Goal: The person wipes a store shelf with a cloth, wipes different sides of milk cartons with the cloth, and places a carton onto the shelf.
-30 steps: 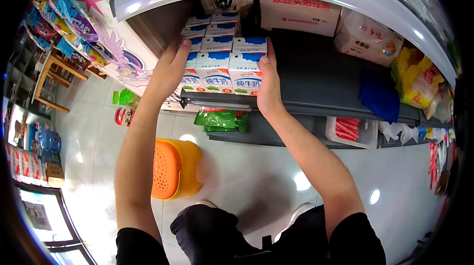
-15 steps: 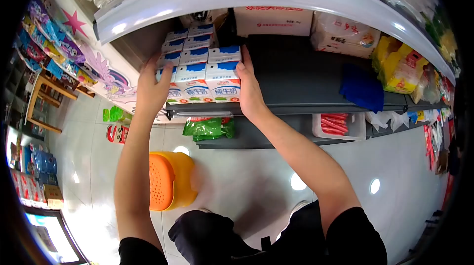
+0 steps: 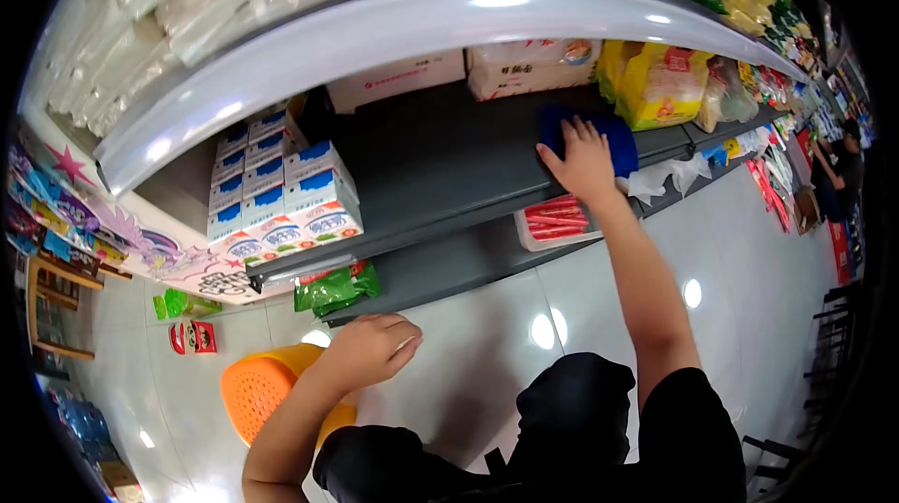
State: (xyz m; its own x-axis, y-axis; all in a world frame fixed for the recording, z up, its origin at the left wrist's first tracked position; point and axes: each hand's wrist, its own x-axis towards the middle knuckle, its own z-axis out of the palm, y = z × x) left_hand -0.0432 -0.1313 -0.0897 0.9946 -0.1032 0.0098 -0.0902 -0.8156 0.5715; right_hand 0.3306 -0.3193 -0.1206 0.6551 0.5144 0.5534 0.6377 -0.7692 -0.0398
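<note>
My right hand point(image 3: 585, 162) lies with spread fingers on a blue cloth point(image 3: 620, 142) near the front of the dark shelf point(image 3: 421, 161). Below the shelf's left part, my left hand point(image 3: 373, 350) hangs over the floor with its fingers curled; whether anything is inside them is hidden. White and blue milk cartons point(image 3: 281, 199) stand in rows at the shelf's left end, apart from both hands.
Behind the cloth are a yellow bag point(image 3: 663, 86) and packed noodles point(image 3: 534, 67). A lower shelf holds a tray of red sticks point(image 3: 556, 220) and a green bag point(image 3: 337, 288). An orange stool point(image 3: 257, 395) is at lower left. Another person point(image 3: 847, 170) is far right.
Both hands have left the milk cartons. My right hand has moved right onto the blue cloth, and my left hand has dropped below the shelf edge. The view has turned to the right.
</note>
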